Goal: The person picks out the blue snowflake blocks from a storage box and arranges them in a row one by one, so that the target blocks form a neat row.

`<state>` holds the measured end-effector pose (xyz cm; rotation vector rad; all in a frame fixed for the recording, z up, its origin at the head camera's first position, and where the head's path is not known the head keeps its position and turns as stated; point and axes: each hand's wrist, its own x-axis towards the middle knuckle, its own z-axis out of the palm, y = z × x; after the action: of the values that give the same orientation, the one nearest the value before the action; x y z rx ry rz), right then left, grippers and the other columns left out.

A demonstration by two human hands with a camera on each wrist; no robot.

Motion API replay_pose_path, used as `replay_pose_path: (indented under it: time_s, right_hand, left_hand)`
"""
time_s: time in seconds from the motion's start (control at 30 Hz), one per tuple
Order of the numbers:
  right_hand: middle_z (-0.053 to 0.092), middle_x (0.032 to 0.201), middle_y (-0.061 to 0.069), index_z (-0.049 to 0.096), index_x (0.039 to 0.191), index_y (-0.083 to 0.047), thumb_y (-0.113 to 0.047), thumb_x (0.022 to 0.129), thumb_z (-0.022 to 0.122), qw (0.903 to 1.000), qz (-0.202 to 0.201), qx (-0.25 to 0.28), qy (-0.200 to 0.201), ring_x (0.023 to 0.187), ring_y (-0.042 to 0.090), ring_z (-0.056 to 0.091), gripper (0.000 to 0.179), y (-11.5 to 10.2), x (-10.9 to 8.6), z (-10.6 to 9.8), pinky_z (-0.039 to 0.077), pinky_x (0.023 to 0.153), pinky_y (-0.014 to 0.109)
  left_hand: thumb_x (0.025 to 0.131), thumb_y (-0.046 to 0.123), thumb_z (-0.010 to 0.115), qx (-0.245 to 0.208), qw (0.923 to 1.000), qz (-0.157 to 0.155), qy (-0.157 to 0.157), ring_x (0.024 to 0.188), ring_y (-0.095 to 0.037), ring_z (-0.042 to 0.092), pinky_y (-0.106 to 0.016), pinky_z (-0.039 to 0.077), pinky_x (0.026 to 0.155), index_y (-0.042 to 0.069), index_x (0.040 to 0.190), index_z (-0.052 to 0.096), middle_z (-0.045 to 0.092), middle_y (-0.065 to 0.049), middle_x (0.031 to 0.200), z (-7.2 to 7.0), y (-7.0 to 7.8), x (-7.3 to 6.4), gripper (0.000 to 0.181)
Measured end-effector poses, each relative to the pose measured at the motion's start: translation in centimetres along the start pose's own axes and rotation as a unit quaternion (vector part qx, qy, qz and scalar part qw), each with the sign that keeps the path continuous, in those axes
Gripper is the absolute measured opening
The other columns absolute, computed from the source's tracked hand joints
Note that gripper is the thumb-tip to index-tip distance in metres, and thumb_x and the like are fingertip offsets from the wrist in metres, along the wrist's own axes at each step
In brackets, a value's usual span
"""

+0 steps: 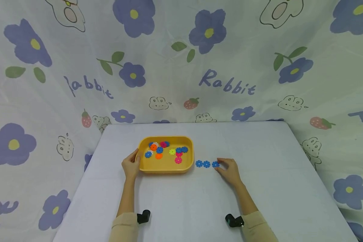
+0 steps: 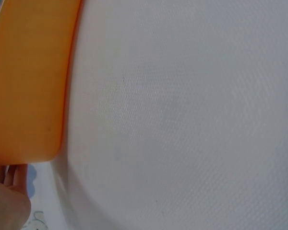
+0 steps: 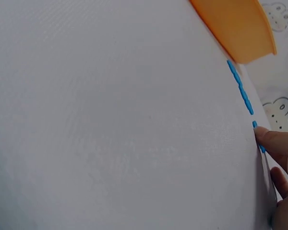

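A yellow tray (image 1: 166, 171) lies on the table with several small notched discs inside, among them an orange disc (image 1: 158, 156) and a pink disc (image 1: 178, 160). My left hand (image 1: 130, 165) grips the tray's left end, thumb at the rim; in the left wrist view the fingers (image 2: 20, 178) show at the tray's corner. To the right of the tray, two blue discs (image 1: 203, 164) lie flat side by side in a row. My right hand (image 1: 230, 170) pinches a third blue disc (image 1: 215, 164) between thumb and forefinger, with a small gap between it and the pair.
A white cloth covers the table (image 1: 181, 208). Behind and beside it hangs a curtain (image 1: 169, 67) printed with flowers and rabbits. A black wrist camera (image 1: 143, 216) sits on the left sleeve, and another black camera (image 1: 233, 220) on the right.
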<state>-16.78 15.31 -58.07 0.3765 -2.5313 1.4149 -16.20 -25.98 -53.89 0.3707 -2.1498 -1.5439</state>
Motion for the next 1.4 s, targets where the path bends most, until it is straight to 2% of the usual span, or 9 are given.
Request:
replay_pose_path:
  time_s: [0.17, 0.27, 0.33, 0.4, 0.47, 0.57, 0.9, 1.27, 1.4]
  right_hand:
    - [0.071, 0.097, 0.013, 0.067, 0.107, 0.004, -0.003, 0.069, 0.081, 0.9999, -0.015, 0.008, -0.001, 0.096, 0.032, 0.059, 0.041, 0.2, 0.1, 0.1, 0.041, 0.087, 0.037]
    - [0.071, 0.096, 0.013, 0.066, 0.109, 0.005, -0.002, 0.068, 0.081, 0.9996, -0.024, 0.014, 0.000, 0.096, 0.032, 0.060, 0.043, 0.2, 0.2, 0.0, 0.039, 0.087, 0.035]
    - [0.070, 0.099, 0.014, 0.065, 0.112, 0.005, -0.002, 0.069, 0.080, 0.9997, -0.012, 0.023, -0.004, 0.099, 0.034, 0.059, 0.046, 0.2, 0.1, -0.1, 0.040, 0.091, 0.037]
    - [0.069, 0.103, 0.016, 0.063, 0.116, 0.004, -0.002, 0.070, 0.079, 0.9995, 0.011, 0.027, -0.011, 0.104, 0.035, 0.058, 0.049, 0.1, 0.0, -0.3, 0.036, 0.101, 0.044]
    - [0.068, 0.106, 0.017, 0.061, 0.119, 0.003, -0.002, 0.072, 0.078, 0.9989, 0.032, 0.028, -0.020, 0.108, 0.037, 0.056, 0.050, 0.1, 0.0, -0.5, 0.028, 0.108, 0.051]
    - [0.068, 0.107, 0.018, 0.060, 0.119, 0.003, -0.003, 0.073, 0.077, 0.9987, 0.042, 0.021, -0.023, 0.110, 0.038, 0.055, 0.049, 0.0, -0.1, -0.7, 0.017, 0.113, 0.054]
    - [0.069, 0.098, 0.019, 0.063, 0.111, 0.007, 0.004, 0.070, 0.077, 0.9995, 0.017, 0.025, -0.001, 0.105, 0.041, 0.057, 0.043, 0.2, -0.1, -0.3, 0.018, 0.110, 0.061]
    - [0.070, 0.098, 0.019, 0.064, 0.110, 0.005, 0.002, 0.075, 0.074, 0.9993, 0.023, 0.029, 0.008, 0.107, 0.039, 0.057, 0.036, 0.0, -0.1, -0.1, 0.017, 0.112, 0.058]
    - [0.070, 0.097, 0.018, 0.065, 0.109, 0.005, 0.002, 0.075, 0.074, 0.9992, 0.021, 0.034, 0.007, 0.105, 0.038, 0.058, 0.035, 0.1, -0.1, -0.1, 0.024, 0.110, 0.055]
  left_hand:
    - [0.086, -0.008, 0.059, -0.002, 1.0000, 0.008, 0.000, 0.108, -0.037, 0.058, -0.001, 0.044, 0.073, -0.009, 0.115, 0.061, 0.060, -0.026, 0.115, 0.0, -0.2, 0.1, 0.029]
    - [0.085, -0.010, 0.058, -0.009, 0.9998, 0.017, -0.002, 0.107, -0.041, 0.057, -0.002, 0.044, 0.073, -0.013, 0.114, 0.060, 0.059, -0.029, 0.114, -0.2, 1.3, -0.4, 0.029]
    - [0.084, -0.012, 0.058, -0.008, 0.9998, 0.020, -0.004, 0.106, -0.043, 0.057, -0.003, 0.045, 0.073, -0.015, 0.113, 0.060, 0.059, -0.031, 0.112, -0.3, 2.3, -0.7, 0.028]
    - [0.084, -0.013, 0.057, -0.010, 0.9997, 0.022, -0.008, 0.106, -0.045, 0.056, -0.005, 0.046, 0.074, -0.017, 0.112, 0.058, 0.058, -0.033, 0.112, -0.4, 3.2, -1.0, 0.028]
    - [0.085, -0.013, 0.057, -0.005, 0.9997, 0.021, -0.008, 0.107, -0.044, 0.056, -0.006, 0.047, 0.076, -0.016, 0.113, 0.058, 0.058, -0.032, 0.113, -0.3, 3.3, -1.0, 0.028]
    - [0.085, -0.012, 0.056, -0.002, 0.9998, 0.021, -0.006, 0.108, -0.044, 0.056, -0.009, 0.047, 0.078, -0.016, 0.113, 0.058, 0.058, -0.032, 0.114, -0.3, 3.4, -1.1, 0.029]
    - [0.085, -0.012, 0.056, -0.003, 0.9998, 0.016, -0.008, 0.108, -0.042, 0.056, -0.009, 0.047, 0.079, -0.016, 0.114, 0.058, 0.058, -0.030, 0.115, -0.3, 3.6, -1.1, 0.029]
    - [0.084, -0.014, 0.055, 0.000, 0.9997, 0.019, -0.014, 0.109, -0.042, 0.056, -0.014, 0.048, 0.081, -0.015, 0.114, 0.058, 0.058, -0.031, 0.115, -0.5, 3.7, -1.2, 0.030]
    - [0.084, -0.014, 0.055, -0.003, 0.9998, 0.017, -0.014, 0.109, -0.041, 0.056, -0.015, 0.048, 0.081, -0.016, 0.114, 0.058, 0.058, -0.030, 0.115, -0.5, 3.7, -1.2, 0.030]
